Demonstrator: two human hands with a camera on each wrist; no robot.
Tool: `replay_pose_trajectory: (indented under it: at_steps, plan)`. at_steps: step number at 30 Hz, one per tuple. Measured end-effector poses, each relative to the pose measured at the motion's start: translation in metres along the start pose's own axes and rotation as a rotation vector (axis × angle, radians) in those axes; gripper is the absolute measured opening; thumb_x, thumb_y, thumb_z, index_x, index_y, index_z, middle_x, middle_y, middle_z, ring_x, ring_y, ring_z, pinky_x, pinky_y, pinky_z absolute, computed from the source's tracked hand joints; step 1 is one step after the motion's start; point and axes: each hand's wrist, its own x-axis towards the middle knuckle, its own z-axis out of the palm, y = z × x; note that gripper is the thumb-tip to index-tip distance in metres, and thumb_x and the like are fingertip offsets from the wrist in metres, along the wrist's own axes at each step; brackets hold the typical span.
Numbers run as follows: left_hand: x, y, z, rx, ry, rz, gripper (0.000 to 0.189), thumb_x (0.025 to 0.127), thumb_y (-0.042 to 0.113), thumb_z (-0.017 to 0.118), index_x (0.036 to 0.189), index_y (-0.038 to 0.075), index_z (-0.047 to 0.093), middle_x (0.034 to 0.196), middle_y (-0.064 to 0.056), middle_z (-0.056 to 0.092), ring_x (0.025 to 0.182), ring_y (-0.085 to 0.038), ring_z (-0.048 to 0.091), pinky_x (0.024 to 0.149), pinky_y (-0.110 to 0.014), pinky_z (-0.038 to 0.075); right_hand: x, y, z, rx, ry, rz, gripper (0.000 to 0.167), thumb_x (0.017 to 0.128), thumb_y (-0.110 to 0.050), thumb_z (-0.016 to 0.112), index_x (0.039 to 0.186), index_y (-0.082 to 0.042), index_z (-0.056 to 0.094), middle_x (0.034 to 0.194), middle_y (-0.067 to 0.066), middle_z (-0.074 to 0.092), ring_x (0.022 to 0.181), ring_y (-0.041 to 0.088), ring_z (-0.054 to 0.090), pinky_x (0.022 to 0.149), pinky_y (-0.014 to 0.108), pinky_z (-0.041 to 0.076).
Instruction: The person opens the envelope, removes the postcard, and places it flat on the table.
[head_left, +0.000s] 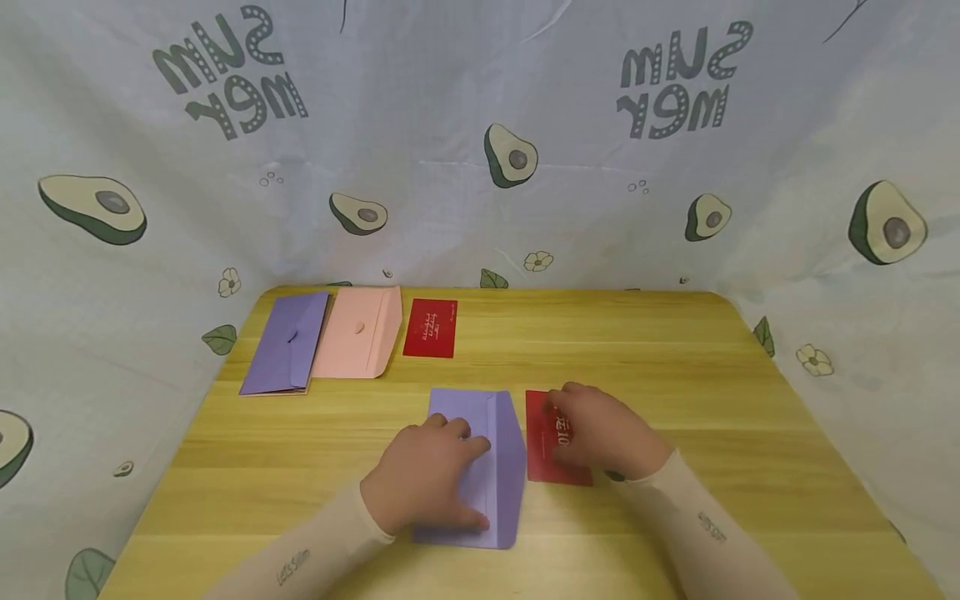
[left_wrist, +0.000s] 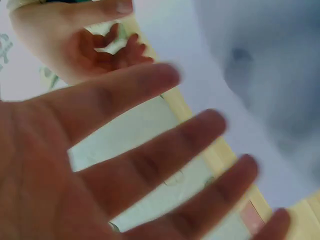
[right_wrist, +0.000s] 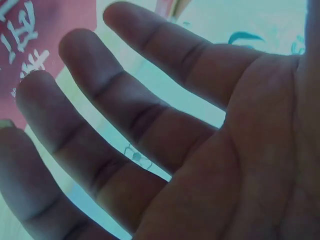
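A lavender envelope (head_left: 507, 483) lies on the table with its pointed flap open to the right. My left hand (head_left: 427, 479) is over its left half, fingers and thumb spread. In the left wrist view the same envelope (left_wrist: 175, 45) fills the area beyond my spread fingers (left_wrist: 150, 160). Right of the envelope lies a red card (head_left: 542, 450) with pale printing, partly hidden by my right hand (head_left: 611, 433). The right wrist view has my fingers (right_wrist: 145, 120) apart and only slightly bent, fingertips right at the red card (right_wrist: 60, 20).
Toward the back left, a closed purple envelope (head_left: 281, 350) lies beside a pink envelope (head_left: 345, 333) with its flap open. A second red card (head_left: 431, 329) lies to their right. Behind the wooden table (head_left: 637, 342) hangs a white cloth (head_left: 450, 83) printed with avocados.
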Motion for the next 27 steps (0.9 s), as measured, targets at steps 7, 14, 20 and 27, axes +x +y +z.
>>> replay_pose_trajectory:
  at_steps: [7, 14, 20, 27]
  plan:
    - [-0.007, 0.017, 0.0, 0.054, -0.063, 0.001, 0.075, 0.055, 0.071, 0.093, 0.109, 0.025, 0.07, 0.085, 0.006, 0.053, 0.066, -0.017, 0.045, 0.05, -0.032, 0.037, -0.005, -0.007, 0.008, -0.049, 0.012, -0.056, 0.038, 0.069, -0.021, 0.092, 0.1, -0.017, 0.071, 0.089, -0.007, 0.061, 0.077, 0.011, 0.054, 0.068, 0.033, 0.051]
    - [-0.004, 0.019, 0.003, 0.07, -0.089, 0.013, 0.063, 0.061, 0.065, 0.092, 0.102, 0.021, 0.073, 0.083, 0.005, 0.052, 0.065, -0.016, 0.044, 0.049, -0.031, 0.038, -0.002, -0.003, 0.013, -0.031, 0.01, -0.047, 0.043, 0.066, -0.024, 0.096, 0.102, -0.017, 0.074, 0.092, -0.008, 0.063, 0.079, 0.009, 0.055, 0.072, 0.032, 0.052]
    - [-0.001, 0.016, 0.004, 0.051, -0.087, 0.025, 0.059, 0.065, 0.065, 0.089, 0.102, 0.021, 0.074, 0.086, 0.006, 0.055, 0.068, -0.016, 0.045, 0.053, -0.031, 0.041, 0.0, 0.007, 0.011, 0.004, 0.031, -0.055, 0.039, 0.068, -0.019, 0.093, 0.103, -0.015, 0.076, 0.092, -0.006, 0.063, 0.079, 0.011, 0.055, 0.07, 0.031, 0.052]
    - [0.005, 0.013, 0.007, 0.053, -0.053, 0.045, 0.055, 0.07, 0.06, 0.087, 0.103, 0.019, 0.074, 0.089, 0.004, 0.058, 0.069, -0.016, 0.047, 0.056, -0.031, 0.044, 0.005, 0.017, 0.009, -0.005, 0.062, -0.041, 0.04, 0.072, -0.019, 0.094, 0.108, -0.012, 0.077, 0.098, -0.002, 0.066, 0.084, 0.014, 0.057, 0.077, 0.034, 0.054]
